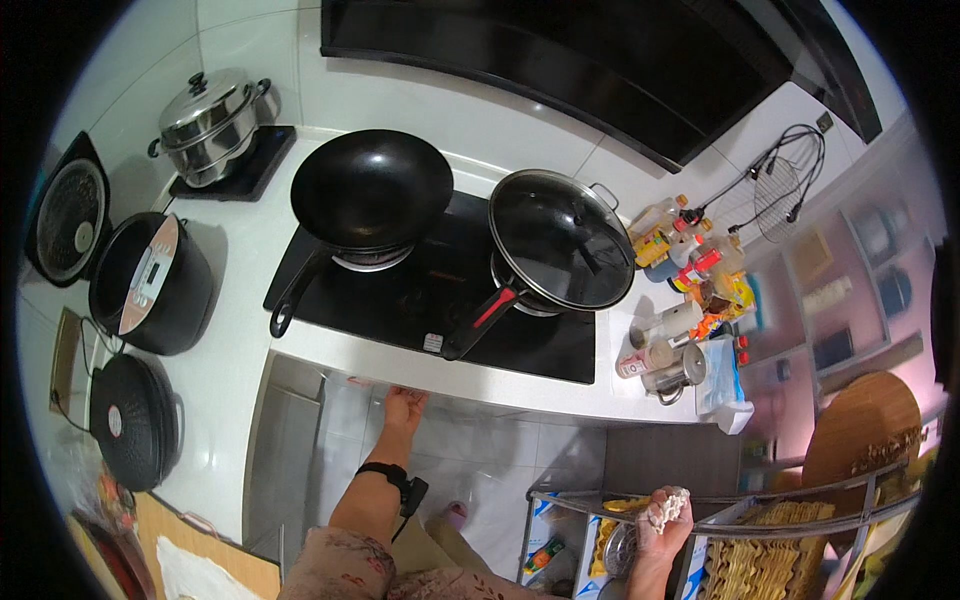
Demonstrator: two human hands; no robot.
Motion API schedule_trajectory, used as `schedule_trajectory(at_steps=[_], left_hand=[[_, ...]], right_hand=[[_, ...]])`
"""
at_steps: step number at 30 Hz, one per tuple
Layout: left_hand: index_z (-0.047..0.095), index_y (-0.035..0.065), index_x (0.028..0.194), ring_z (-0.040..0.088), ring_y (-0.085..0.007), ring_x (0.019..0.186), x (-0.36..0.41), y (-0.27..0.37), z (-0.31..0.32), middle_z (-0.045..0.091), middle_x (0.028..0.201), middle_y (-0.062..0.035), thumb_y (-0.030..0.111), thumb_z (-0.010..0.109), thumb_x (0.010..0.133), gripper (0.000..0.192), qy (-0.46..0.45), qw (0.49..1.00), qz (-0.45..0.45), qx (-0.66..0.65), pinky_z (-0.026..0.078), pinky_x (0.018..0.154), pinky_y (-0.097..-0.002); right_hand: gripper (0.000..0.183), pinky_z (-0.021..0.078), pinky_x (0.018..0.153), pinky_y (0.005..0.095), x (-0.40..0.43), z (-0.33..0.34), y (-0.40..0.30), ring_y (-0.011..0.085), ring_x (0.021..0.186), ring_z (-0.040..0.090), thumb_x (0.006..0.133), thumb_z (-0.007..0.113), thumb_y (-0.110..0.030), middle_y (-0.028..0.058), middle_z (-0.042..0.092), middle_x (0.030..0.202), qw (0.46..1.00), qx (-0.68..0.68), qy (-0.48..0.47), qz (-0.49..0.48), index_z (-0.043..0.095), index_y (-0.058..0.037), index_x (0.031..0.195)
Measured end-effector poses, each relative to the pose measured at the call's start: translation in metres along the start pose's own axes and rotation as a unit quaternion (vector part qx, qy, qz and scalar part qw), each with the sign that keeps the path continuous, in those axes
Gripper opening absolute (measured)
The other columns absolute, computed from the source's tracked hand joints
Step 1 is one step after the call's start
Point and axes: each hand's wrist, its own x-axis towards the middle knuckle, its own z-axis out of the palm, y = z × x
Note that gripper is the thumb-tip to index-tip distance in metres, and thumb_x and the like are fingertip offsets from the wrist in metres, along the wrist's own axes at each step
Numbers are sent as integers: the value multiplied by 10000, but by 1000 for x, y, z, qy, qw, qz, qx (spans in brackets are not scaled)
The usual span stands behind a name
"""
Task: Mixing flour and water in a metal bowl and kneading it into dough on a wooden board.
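My left hand reaches to the front edge of the white counter, below the black cooktop; its fingertips are partly hidden under the edge. My right hand is raised beside the rack at the lower right, its fingers curled and coated with white, dough-like residue; whether it grips a lump cannot be told. On the cooktop's left burner sits a black wok, its handle towards me. A lidded pan with a glass lid and red-and-black handle sits on the right burner.
A steel pot stands at the back left, with an open rice cooker and a round black appliance nearer. Bottles and a steel mug crowd the right. The wire-frame rack and wooden board lie nearer.
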Motion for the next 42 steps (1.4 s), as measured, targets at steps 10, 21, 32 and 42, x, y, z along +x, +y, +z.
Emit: schedule_trajectory(at_steps=[10,21,32,42], left_hand=[[474,69,1080,631,-236,751,-82,33,-84,622,860,-122,-40,405,841,271,73,979,-2,189,547,710,-396],[520,36,946,571,-214,682,-164,130,-198,587,775,-109,236,562,823,238,322,757,258,506,476,646,-348],[551,3,862,481,-385,1078,-208,158,-178,551,1088,-240,228,626,787,248,325,576,348,664,377,928,-444],[571,4,878,401,-443,1190,-187,145,-142,496,1201,-273,100,507,862,117,192,590,395,678,325,1003,-469]], right_hand=[[222,327,409,266,46,11,20,163,581,418,909,431,-190,70,502,707,985,2,-68,157,514,-57,752],[232,348,403,279,54,6,57,178,567,451,899,445,-218,98,541,726,950,-49,-118,284,541,-51,769],[235,340,427,283,42,40,118,170,599,447,877,473,-217,69,541,714,945,-36,-120,301,559,-52,733],[221,294,404,279,42,50,177,137,552,381,886,464,-198,28,451,665,945,-8,-106,311,502,-59,719]])
